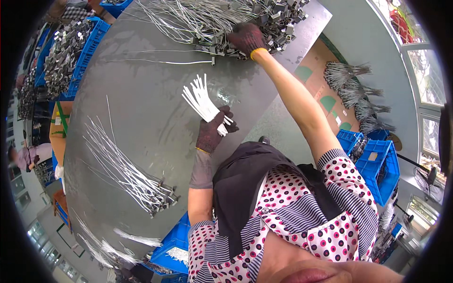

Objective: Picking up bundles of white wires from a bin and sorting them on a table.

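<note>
Left hand (213, 130) clenches white ties (202, 100), fanned above the fist for easy picking; right hand (246, 38) reaches into the wire pile (207, 21), seemingly grasping some.

Bright, even daylight comes from the tall windows (427, 80) at the right rim. The round grey metal-topped table (141, 118) shows soft white glare streaks near its middle and only faint shadows. Fisheye distortion bends straight edges; black vignette rings the frame, with mild blur toward it.

Wire pile (222, 19) cut off above
</note>
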{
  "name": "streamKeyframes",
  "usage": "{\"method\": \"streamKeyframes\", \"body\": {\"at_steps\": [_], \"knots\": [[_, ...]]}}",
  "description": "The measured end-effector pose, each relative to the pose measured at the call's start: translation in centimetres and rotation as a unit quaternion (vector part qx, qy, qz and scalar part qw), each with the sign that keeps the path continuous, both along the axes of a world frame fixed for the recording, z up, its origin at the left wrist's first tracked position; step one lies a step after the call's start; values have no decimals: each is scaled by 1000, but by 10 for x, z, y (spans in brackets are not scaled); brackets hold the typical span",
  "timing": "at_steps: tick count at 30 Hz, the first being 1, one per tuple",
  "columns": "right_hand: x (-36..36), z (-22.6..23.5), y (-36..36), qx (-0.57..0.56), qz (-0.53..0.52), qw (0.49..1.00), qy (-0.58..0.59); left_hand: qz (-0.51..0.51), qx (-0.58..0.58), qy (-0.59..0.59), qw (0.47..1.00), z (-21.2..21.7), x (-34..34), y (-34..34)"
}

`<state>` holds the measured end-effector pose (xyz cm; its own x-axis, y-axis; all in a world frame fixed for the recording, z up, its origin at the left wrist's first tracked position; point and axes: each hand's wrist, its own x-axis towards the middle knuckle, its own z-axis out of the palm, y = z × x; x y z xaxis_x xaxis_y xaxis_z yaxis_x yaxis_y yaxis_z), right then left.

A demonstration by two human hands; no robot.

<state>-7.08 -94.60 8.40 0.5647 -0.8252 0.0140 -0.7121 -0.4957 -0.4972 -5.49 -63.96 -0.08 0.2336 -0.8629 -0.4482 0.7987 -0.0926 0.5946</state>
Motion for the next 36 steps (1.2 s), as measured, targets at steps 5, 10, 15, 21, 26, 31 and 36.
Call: {"method": "streamKeyframes", "body": {"at_steps": [5,10,15,21,26,31,36], "knots": [[-72,-21,52,92,64,977,-180,16,48,-33,998,12,1,-35],[-170,-27,138,370,40,900,-227,74,3,-31,997,-16,-13,-91],[-293,-76,196,508,-82,845,-143,32,13,80,996,-11,-39,-123],[-424,-133,246,495,-279,817,-100,113,-8,97,989,-21,-23,-119],[-462,-141,278,397,-226,887,-69,206,-82,-17,975,2,11,-113],[-499,-163,285,396,-249,878,-101,268,-57,-40,961,23,19,-102],[-480,-126,272,387,-259,882,-76,266,-61,-61,960,15,16,-92]]}}
